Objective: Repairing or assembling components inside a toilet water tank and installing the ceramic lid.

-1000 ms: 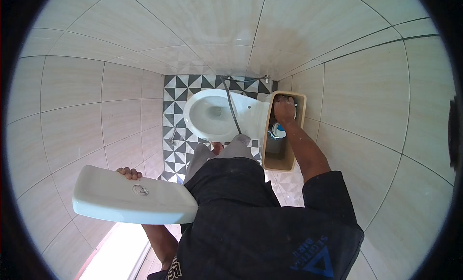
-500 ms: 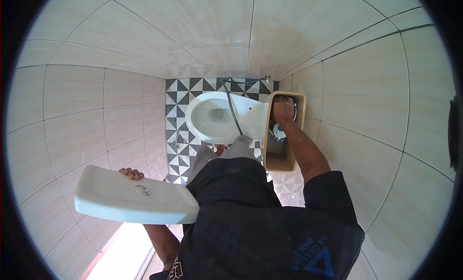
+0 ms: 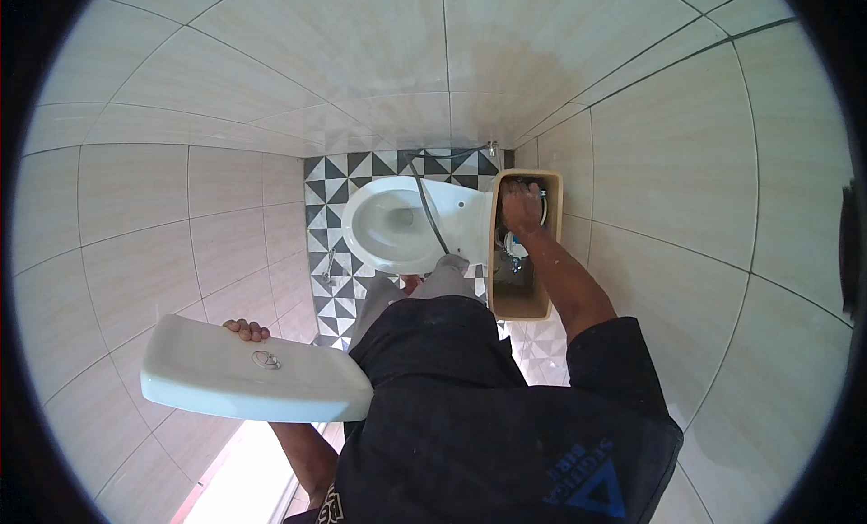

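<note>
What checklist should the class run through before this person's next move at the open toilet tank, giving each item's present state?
1. Tank lid off the tank and held clear: ok, the left hand carries it out to the side.
2. Grip on the lid secure: cannot tell, only the fingers show over its far edge.
3. Tank open for access: ok.
4. Right hand inside the tank: ok, it is at the far end.
5. What the right hand grips: cannot tell, too small.
6. Water level in the tank: cannot tell.
</note>
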Action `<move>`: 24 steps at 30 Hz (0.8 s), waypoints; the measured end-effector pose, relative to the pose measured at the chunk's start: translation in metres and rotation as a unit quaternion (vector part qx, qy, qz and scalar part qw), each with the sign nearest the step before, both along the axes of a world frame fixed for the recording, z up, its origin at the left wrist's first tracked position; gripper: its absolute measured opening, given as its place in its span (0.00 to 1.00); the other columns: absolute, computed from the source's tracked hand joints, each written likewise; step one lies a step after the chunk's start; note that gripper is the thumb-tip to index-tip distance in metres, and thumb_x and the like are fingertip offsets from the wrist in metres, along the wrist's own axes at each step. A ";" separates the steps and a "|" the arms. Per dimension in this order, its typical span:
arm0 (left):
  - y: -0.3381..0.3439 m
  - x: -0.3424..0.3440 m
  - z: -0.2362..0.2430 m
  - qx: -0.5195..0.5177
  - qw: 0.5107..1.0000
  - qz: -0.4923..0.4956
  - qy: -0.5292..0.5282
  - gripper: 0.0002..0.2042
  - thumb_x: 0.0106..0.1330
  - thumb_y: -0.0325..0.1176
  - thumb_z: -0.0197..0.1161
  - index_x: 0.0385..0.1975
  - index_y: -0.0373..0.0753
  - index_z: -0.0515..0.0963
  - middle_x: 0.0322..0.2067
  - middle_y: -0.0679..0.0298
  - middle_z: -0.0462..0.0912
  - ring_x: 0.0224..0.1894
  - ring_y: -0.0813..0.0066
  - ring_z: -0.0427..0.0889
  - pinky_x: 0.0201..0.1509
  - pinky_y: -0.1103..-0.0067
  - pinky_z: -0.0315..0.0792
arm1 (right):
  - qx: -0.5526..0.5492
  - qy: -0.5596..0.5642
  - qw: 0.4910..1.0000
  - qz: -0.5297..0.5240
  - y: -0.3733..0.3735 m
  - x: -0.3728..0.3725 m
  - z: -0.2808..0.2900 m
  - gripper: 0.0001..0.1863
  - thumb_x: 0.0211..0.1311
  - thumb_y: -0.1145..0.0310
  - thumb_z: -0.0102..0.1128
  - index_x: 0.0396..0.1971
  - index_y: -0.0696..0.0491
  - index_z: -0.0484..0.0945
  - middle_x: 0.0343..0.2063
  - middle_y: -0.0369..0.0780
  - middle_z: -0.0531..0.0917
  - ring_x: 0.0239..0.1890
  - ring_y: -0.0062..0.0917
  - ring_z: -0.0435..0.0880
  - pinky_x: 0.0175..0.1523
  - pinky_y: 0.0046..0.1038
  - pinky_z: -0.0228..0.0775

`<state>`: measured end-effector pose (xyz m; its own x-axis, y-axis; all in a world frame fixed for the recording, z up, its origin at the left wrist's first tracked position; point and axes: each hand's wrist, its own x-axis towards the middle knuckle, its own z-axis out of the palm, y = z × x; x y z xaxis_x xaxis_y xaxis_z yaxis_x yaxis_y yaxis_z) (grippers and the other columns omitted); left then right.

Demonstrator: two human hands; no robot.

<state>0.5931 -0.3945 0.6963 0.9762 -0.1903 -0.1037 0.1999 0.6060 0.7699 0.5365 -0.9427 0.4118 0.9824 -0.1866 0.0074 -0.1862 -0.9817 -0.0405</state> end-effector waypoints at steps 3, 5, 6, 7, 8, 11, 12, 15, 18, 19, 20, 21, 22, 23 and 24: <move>0.016 0.000 -0.010 -0.003 1.000 -0.014 -0.005 0.19 0.72 0.45 0.59 0.49 0.34 0.72 0.36 0.59 0.77 0.40 0.63 0.78 0.54 0.67 0.75 | 0.012 -0.012 1.000 0.012 -0.004 0.001 0.001 0.07 0.54 0.69 0.60 0.32 0.50 0.84 0.38 0.42 0.86 0.44 0.33 0.85 0.55 0.41 0.67; 0.015 0.001 -0.010 -0.005 1.000 -0.030 -0.005 0.19 0.73 0.46 0.59 0.49 0.35 0.72 0.36 0.59 0.77 0.40 0.62 0.78 0.56 0.65 0.75 | 0.024 -0.014 0.999 0.021 -0.008 -0.001 -0.006 0.07 0.54 0.69 0.60 0.32 0.50 0.84 0.37 0.42 0.86 0.44 0.33 0.85 0.55 0.41 0.67; 0.014 0.000 -0.010 -0.002 1.000 -0.020 0.002 0.18 0.73 0.46 0.59 0.49 0.35 0.72 0.36 0.59 0.76 0.40 0.63 0.79 0.55 0.66 0.76 | 0.024 -0.015 0.999 0.030 -0.010 -0.002 -0.009 0.07 0.53 0.69 0.61 0.32 0.50 0.84 0.37 0.42 0.86 0.44 0.34 0.85 0.55 0.41 0.67; 0.011 -0.001 -0.009 0.002 1.000 -0.009 0.008 0.18 0.72 0.45 0.59 0.49 0.35 0.72 0.35 0.59 0.76 0.40 0.63 0.79 0.55 0.66 0.76 | 0.024 -0.016 0.999 0.041 -0.010 -0.002 -0.010 0.08 0.52 0.69 0.61 0.33 0.50 0.84 0.36 0.41 0.86 0.43 0.34 0.85 0.55 0.41 0.67; 0.007 -0.001 -0.008 0.002 1.000 -0.009 0.008 0.18 0.72 0.45 0.59 0.49 0.35 0.72 0.35 0.59 0.76 0.40 0.63 0.79 0.55 0.66 0.76 | 0.025 -0.016 0.999 0.041 -0.009 -0.002 -0.010 0.08 0.52 0.69 0.61 0.33 0.50 0.84 0.36 0.41 0.86 0.43 0.34 0.85 0.55 0.41 0.67; -0.004 -0.002 -0.003 0.011 1.000 0.001 -0.009 0.19 0.72 0.43 0.59 0.50 0.32 0.72 0.36 0.59 0.76 0.39 0.65 0.78 0.52 0.69 0.76 | 0.056 0.033 0.998 -0.017 -0.006 -0.004 -0.006 0.10 0.50 0.69 0.62 0.34 0.50 0.85 0.37 0.41 0.86 0.45 0.35 0.84 0.55 0.41 0.67; -0.009 -0.003 -0.001 0.014 1.000 0.008 -0.008 0.19 0.72 0.43 0.59 0.50 0.33 0.72 0.35 0.59 0.76 0.39 0.65 0.78 0.51 0.70 0.76 | 0.058 0.023 0.998 -0.018 -0.005 -0.004 -0.003 0.10 0.50 0.68 0.62 0.34 0.50 0.85 0.38 0.41 0.86 0.46 0.34 0.84 0.55 0.41 0.67; -0.008 -0.006 0.000 0.016 1.000 0.019 -0.004 0.19 0.72 0.43 0.59 0.49 0.33 0.71 0.35 0.59 0.76 0.39 0.65 0.77 0.51 0.71 0.76 | 0.039 0.001 0.999 -0.008 -0.002 -0.001 0.001 0.09 0.52 0.68 0.61 0.34 0.50 0.85 0.38 0.42 0.87 0.46 0.35 0.84 0.55 0.41 0.68; -0.009 -0.003 0.000 0.011 1.000 0.015 0.001 0.18 0.72 0.43 0.59 0.49 0.33 0.71 0.35 0.59 0.76 0.39 0.66 0.77 0.51 0.71 0.75 | 0.013 0.001 1.000 0.010 -0.009 -0.004 -0.008 0.08 0.55 0.69 0.59 0.33 0.50 0.85 0.37 0.42 0.87 0.45 0.35 0.85 0.56 0.41 0.68; -0.009 -0.004 -0.001 0.010 1.000 0.017 0.004 0.18 0.72 0.43 0.58 0.49 0.33 0.71 0.35 0.60 0.76 0.39 0.66 0.77 0.51 0.71 0.75 | 0.008 0.018 0.999 0.028 -0.009 -0.003 -0.010 0.08 0.55 0.69 0.59 0.33 0.50 0.85 0.37 0.42 0.87 0.45 0.35 0.84 0.56 0.41 0.68; -0.008 -0.005 -0.001 0.009 1.000 0.018 0.007 0.18 0.72 0.43 0.58 0.49 0.33 0.71 0.35 0.60 0.76 0.39 0.66 0.77 0.51 0.71 0.75 | 0.009 0.018 0.999 0.029 -0.008 -0.003 -0.012 0.08 0.55 0.69 0.59 0.33 0.50 0.85 0.37 0.42 0.87 0.45 0.35 0.84 0.56 0.41 0.68; -0.008 -0.005 -0.002 0.007 1.000 0.020 0.010 0.18 0.72 0.43 0.58 0.49 0.33 0.71 0.35 0.60 0.76 0.39 0.66 0.77 0.51 0.71 0.75 | 0.012 0.009 0.999 0.037 -0.008 -0.003 -0.013 0.08 0.55 0.68 0.59 0.33 0.50 0.85 0.37 0.41 0.87 0.45 0.34 0.84 0.56 0.41 0.68; -0.008 -0.005 -0.002 0.006 1.000 0.021 0.012 0.18 0.72 0.43 0.58 0.49 0.33 0.71 0.35 0.60 0.75 0.39 0.66 0.77 0.51 0.71 0.75 | 0.015 -0.001 0.999 0.046 -0.007 -0.003 -0.016 0.08 0.55 0.68 0.59 0.33 0.50 0.85 0.37 0.41 0.87 0.45 0.33 0.85 0.56 0.41 0.69; -0.009 -0.005 -0.001 0.006 1.000 0.021 0.012 0.18 0.72 0.43 0.58 0.49 0.33 0.71 0.35 0.60 0.75 0.39 0.66 0.77 0.51 0.71 0.75 | 0.015 -0.001 0.999 0.046 -0.007 -0.003 -0.018 0.08 0.55 0.68 0.59 0.33 0.50 0.85 0.37 0.41 0.87 0.45 0.33 0.85 0.56 0.41 0.69; -0.009 -0.006 0.000 0.006 1.000 0.020 0.010 0.18 0.72 0.42 0.58 0.49 0.33 0.71 0.35 0.60 0.76 0.39 0.66 0.77 0.51 0.72 0.75 | 0.014 -0.005 0.999 0.047 -0.006 -0.005 -0.019 0.08 0.55 0.68 0.59 0.33 0.50 0.85 0.37 0.41 0.86 0.45 0.33 0.84 0.55 0.41 0.69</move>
